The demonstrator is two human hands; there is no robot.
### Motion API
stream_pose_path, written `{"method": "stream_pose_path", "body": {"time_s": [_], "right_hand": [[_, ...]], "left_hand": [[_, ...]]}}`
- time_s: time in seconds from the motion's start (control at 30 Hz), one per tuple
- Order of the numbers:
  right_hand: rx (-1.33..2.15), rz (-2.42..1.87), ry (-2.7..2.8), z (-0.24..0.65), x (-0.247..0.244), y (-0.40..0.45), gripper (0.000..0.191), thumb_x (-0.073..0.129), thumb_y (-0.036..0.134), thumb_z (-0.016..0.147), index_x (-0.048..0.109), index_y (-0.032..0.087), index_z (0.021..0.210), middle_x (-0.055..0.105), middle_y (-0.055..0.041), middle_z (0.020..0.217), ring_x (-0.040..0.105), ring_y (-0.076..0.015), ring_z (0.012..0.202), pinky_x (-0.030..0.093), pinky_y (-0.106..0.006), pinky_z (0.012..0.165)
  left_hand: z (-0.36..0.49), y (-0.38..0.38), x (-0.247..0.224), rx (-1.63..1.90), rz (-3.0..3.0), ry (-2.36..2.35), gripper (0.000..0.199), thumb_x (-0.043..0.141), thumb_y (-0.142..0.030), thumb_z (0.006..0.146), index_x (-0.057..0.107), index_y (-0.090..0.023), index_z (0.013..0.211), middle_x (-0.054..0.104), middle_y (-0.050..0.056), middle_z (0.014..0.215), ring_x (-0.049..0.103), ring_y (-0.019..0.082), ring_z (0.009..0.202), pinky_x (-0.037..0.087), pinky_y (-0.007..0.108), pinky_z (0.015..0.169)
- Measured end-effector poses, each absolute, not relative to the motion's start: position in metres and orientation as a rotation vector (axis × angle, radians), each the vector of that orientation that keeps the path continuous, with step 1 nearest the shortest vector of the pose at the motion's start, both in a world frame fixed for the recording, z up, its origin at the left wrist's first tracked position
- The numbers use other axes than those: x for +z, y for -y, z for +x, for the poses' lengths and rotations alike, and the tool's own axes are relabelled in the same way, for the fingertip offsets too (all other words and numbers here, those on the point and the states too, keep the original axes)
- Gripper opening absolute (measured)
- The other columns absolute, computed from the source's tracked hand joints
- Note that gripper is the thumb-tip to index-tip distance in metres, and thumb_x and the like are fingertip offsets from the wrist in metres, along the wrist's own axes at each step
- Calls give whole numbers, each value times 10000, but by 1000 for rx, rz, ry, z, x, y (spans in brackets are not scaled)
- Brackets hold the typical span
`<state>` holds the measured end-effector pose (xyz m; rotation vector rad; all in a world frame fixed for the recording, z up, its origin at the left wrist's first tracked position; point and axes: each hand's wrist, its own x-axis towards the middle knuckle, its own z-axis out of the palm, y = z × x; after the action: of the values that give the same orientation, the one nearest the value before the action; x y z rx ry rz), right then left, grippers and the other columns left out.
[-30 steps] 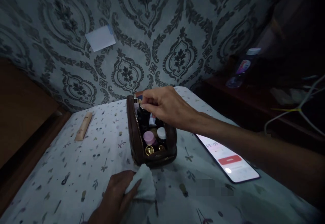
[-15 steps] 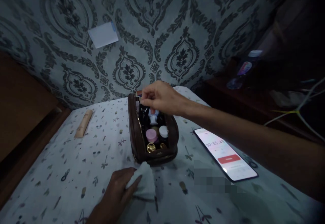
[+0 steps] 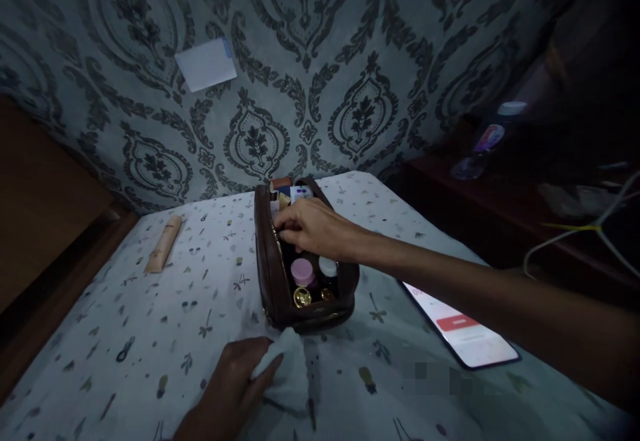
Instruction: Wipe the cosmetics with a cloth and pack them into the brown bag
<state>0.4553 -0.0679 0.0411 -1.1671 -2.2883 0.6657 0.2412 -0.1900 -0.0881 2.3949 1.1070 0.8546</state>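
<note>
A brown toiletry bag (image 3: 269, 261) stands unzipped on the patterned sheet. Inside its near end are a pink-lidded jar (image 3: 303, 272), a white-lidded jar (image 3: 328, 267) and a gold cap (image 3: 302, 297). Small packets (image 3: 301, 192) fill the far end. My right hand (image 3: 313, 224) reaches into the middle of the bag, fingers bent together near the left zip edge; anything between them is hidden. Just in front of the bag, my left hand (image 3: 240, 374) is closed on a pale wipe (image 3: 286, 368), gripped between thumb and fingers.
A beige tube (image 3: 164, 244) lies on the sheet at the left. To the right, a lit phone (image 3: 475, 334) rests partly beneath my right forearm. A plastic bottle (image 3: 487, 141) and white cables (image 3: 555, 238) are at the dark right side. The patterned wall (image 3: 305, 94) stands behind.
My right hand has moved down and nearer within the bag, uncovering the packets at the far end. The left hand keeps its hold on the wipe.
</note>
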Motion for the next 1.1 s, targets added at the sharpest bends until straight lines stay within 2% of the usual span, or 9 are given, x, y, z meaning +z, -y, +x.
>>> {"method": "stream_pose_path", "body": {"time_s": [0.17,0.27,0.33,0.4,0.67,0.8,0.93,1.03,1.1], "right_hand": [[628,-1200,2294,453,35,64,214,509,-26,699,600,155,629,540,43,497,533,-110,547,335,-226,576],[696,-1237,2226,451,35,66,292,509,-35,700,654,126,896,626,27,564,590,-130,571,391,-223,598],[690,-1248,2182,453,39,69,391,504,-29,724,613,107,1074,640,30,588,601,-133,567,409,-221,600],[665,-1248,2158,457,45,73,411,495,-13,754,576,110,1138,639,35,610,604,-127,555,419,-217,596],[568,-1200,1939,475,57,123,184,502,148,848,628,166,980,638,24,642,596,-119,517,423,-220,545],[566,-1199,1961,473,45,158,187,493,210,877,671,166,913,614,15,594,570,-126,520,392,-217,504],[455,-1174,2027,466,35,177,231,491,267,908,703,175,912,641,-6,607,565,-137,522,381,-229,483],[390,-1117,2021,456,31,187,217,493,252,910,699,184,906,669,-16,639,580,-142,517,407,-240,486],[404,-1062,2024,448,27,195,201,496,229,910,693,190,915,698,-27,694,614,-147,548,438,-244,505]], "left_hand": [[246,190,-94,906,2357,-1099,393,412,-352,1004,519,-201,657,534,-14,565,526,126,502,407,228,530],[245,188,-95,880,2353,-1111,400,399,-363,1007,498,-198,656,513,-16,570,520,125,512,391,228,534],[243,188,-94,851,2361,-1079,387,399,-338,1007,492,-195,661,513,-17,578,524,119,519,388,220,538],[239,188,-89,820,2372,-1039,365,402,-300,1004,489,-191,667,517,-19,584,526,111,517,386,210,537],[192,174,-67,895,2295,-1347,366,440,-395,969,549,-186,688,582,-20,596,535,127,530,425,216,548],[132,128,-67,827,2224,-1908,441,369,-483,945,569,-181,693,597,2,618,555,162,596,437,238,584],[80,76,-61,669,2068,-2371,392,320,-373,957,632,-137,944,684,99,912,630,229,853,469,287,745],[57,44,-60,589,1951,-2555,404,316,-307,958,584,-80,1159,618,213,1184,580,311,1103,461,369,858],[50,28,-64,512,1893,-2600,414,332,-322,963,564,-84,1210,592,233,1235,553,337,1155,462,404,873]]}}
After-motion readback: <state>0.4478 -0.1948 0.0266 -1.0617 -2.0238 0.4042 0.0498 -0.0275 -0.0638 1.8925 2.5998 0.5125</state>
